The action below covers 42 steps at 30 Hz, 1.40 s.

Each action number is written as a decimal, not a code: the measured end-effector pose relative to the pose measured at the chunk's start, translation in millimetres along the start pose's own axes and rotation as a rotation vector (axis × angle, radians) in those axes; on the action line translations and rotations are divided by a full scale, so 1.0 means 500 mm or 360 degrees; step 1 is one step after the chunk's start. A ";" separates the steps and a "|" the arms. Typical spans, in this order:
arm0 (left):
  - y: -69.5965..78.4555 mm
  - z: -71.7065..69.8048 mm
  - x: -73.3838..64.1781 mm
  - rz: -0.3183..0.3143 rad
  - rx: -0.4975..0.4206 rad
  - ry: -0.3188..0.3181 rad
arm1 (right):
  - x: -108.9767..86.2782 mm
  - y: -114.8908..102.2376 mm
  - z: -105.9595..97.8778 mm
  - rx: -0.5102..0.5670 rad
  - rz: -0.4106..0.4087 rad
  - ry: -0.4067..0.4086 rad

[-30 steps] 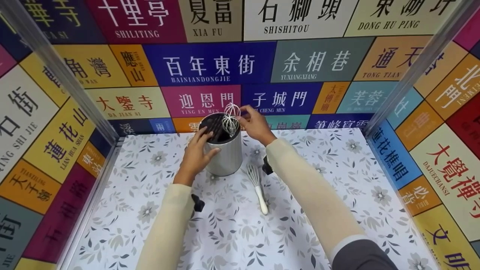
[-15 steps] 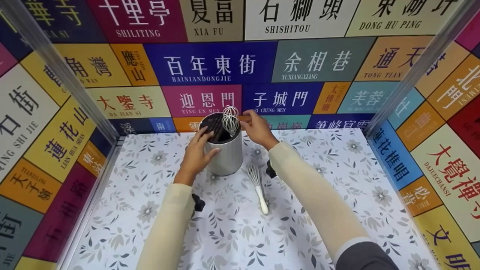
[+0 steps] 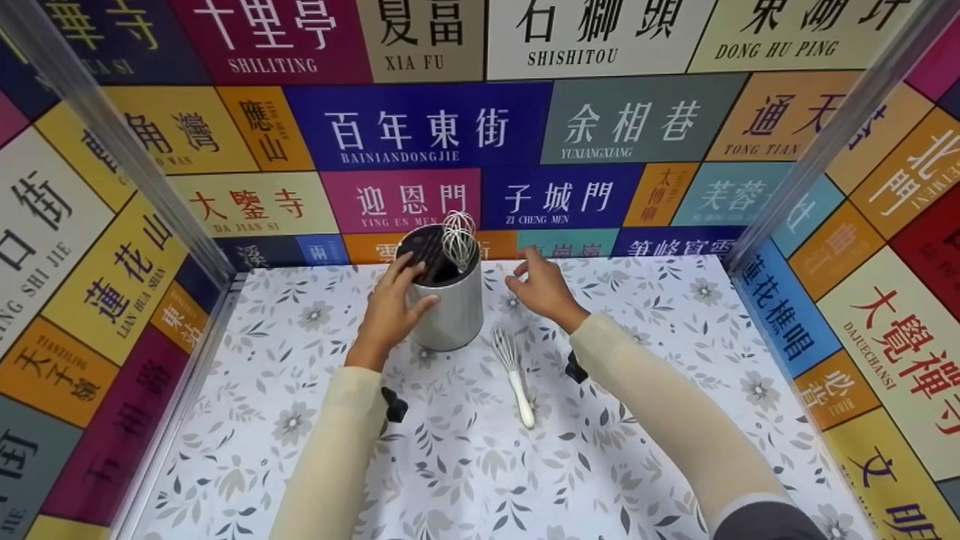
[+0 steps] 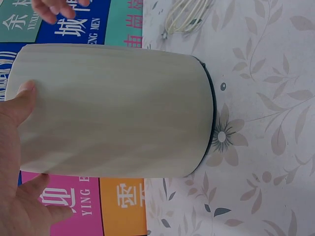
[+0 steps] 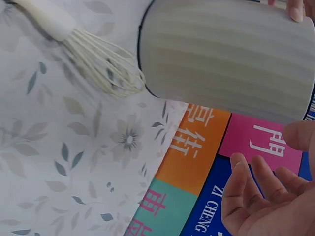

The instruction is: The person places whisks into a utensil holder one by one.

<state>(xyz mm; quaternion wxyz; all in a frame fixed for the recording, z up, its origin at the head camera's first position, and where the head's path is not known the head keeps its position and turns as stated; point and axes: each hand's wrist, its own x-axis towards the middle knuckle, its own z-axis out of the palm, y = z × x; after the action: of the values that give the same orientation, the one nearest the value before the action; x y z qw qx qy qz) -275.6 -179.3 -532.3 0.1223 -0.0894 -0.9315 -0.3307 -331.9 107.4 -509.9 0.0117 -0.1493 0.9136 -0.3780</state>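
A light metallic utensil holder (image 3: 450, 319) with a dark slotted inside stands upright on the floral cloth. My left hand (image 3: 392, 307) grips it near the top from the left, thumb on the near side and fingers at the rim; the left wrist view shows the thumb against the smooth wall (image 4: 118, 108). One whisk (image 3: 459, 240) stands in the holder, its wire head above the rim and its handle hidden inside. To the right, clear of the holder, my right hand (image 3: 546, 289) has loosely bent fingers and holds nothing. A second whisk (image 3: 515, 379) with a cream handle lies between the hands.
The floral tablecloth (image 3: 637, 442) covers the surface. Behind it rises a back wall (image 3: 420, 127) of coloured sign panels, with similar side walls. Metal posts (image 3: 840, 127) mark the corners.
My right hand has let go of the whisk in the holder and drawn back to the right. That whisk's head has shifted slightly left and down. My left hand stays on the holder.
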 end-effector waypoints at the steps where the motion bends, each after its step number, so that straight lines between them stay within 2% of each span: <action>1: 0.001 0.000 0.000 -0.0003 -0.0003 -0.0002 | -0.007 0.007 0.002 -0.0022 0.0007 -0.0006; 6: 0.002 -0.001 0.001 -0.0006 -0.0021 -0.0001 | -0.052 0.044 0.020 -0.0105 0.0014 -0.0038; 11: 0.002 -0.003 0.001 0.0023 -0.0006 0.0017 | -0.099 0.075 0.045 -0.0175 0.0011 -0.0136; 17: 0.004 -0.005 0.001 0.0027 0.0001 0.0011 | -0.137 0.098 0.079 -0.0236 0.0005 -0.0172; 31: 0.002 -0.004 0.001 0.0009 -0.0006 0.0005 | -0.199 0.125 0.152 -0.0316 0.0110 -0.0262; 37: 0.003 -0.004 -0.001 -0.0020 -0.0016 -0.0012 | -0.207 0.135 0.169 -0.0304 0.0112 -0.0274; 42: 0.001 -0.001 -0.001 0.0009 -0.0009 0.0002 | -0.207 0.138 0.171 -0.0237 0.0126 -0.0279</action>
<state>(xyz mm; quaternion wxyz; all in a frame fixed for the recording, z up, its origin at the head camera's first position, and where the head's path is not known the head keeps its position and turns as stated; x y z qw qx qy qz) -275.0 -179.6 -531.8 0.1235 -0.0923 -0.9302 -0.3331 -239.9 124.2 -628.4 0.0952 -0.1461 0.9398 -0.2939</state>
